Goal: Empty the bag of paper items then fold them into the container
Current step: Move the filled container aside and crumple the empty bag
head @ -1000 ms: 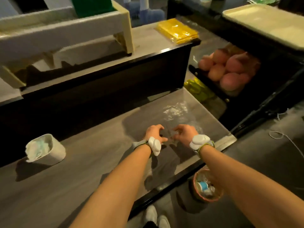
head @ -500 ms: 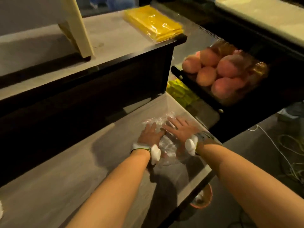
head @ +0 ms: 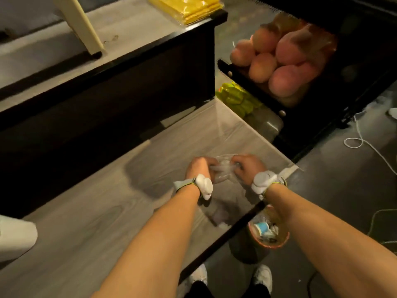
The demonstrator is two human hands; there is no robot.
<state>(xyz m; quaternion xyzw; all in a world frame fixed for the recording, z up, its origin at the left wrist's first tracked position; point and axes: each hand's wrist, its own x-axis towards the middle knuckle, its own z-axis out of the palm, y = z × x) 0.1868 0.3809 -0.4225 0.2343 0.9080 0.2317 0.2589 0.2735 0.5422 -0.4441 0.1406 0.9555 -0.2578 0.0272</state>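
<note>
The grey wood-grain surface (head: 90, 211) lies bare left of the hands. A black raised ledge (head: 107, 100) walls its far side; a white container (head: 15, 237), possibly holding paper, sits at the left edge.

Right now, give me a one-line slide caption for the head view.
Both hands, left and right, bunch a clear plastic bag above the grey counter.

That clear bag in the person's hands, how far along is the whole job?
Late, probably. Done: the white container at the counter's left edge is there, contents cut off. In hand: the left hand and right hand scrunch the clear bag, seemingly empty. Left: perhaps binning it in the wastebasket.
</note>
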